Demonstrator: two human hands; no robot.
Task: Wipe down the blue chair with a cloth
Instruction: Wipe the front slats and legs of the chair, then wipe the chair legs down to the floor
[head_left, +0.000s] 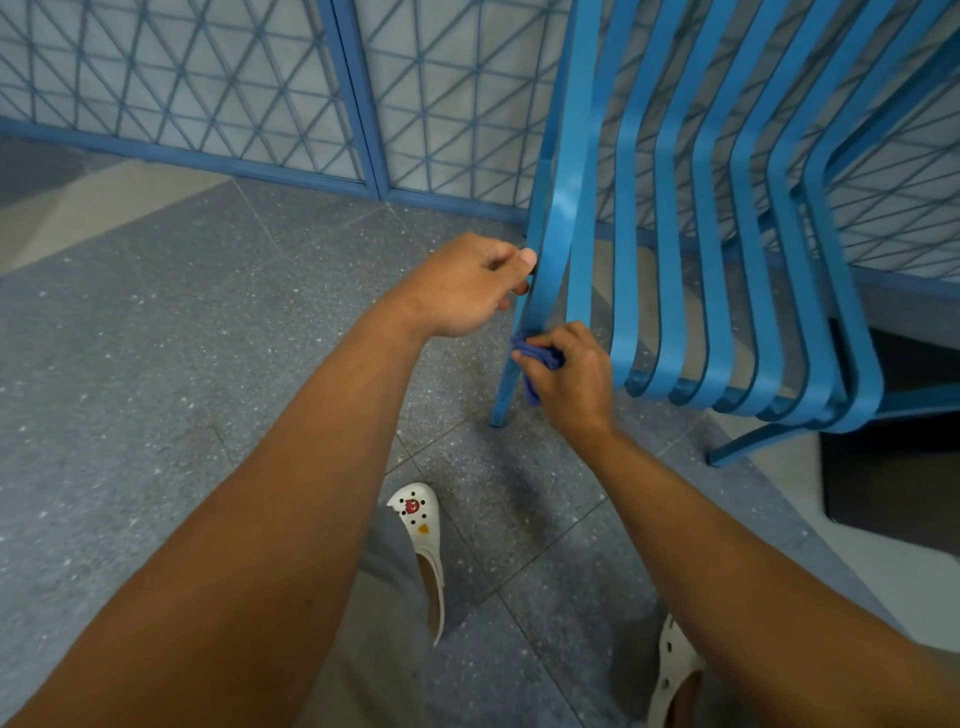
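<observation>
We see the fingers of our right hand (569, 376) curled tight around a crumpled dark blue cloth (535, 364), just right of the frame's centre, and the bunched cloth presses against the outermost bar of the blue slatted metal chair (727, 234), where that bar runs down into the front leg. A tail of the cloth hangs below our fingers. Just above and to the left, near the middle of the frame, our left hand (470, 286) clamps the same outer bar, thumb on the near face and fingers wrapped behind it. The two hands sit close together on that bar, left above right, not touching each other. The chair fills the upper right of the frame, its flat slats sweeping down and curling under at the seat's front edge, its legs standing on a grey speckled tiled floor (156, 364). Behind it, across the top of the frame, runs a blue lattice-patterned panel wall (208, 88). At the bottom centre we see our two white perforated clogs (423, 540), the left one carrying small coloured charms
</observation>
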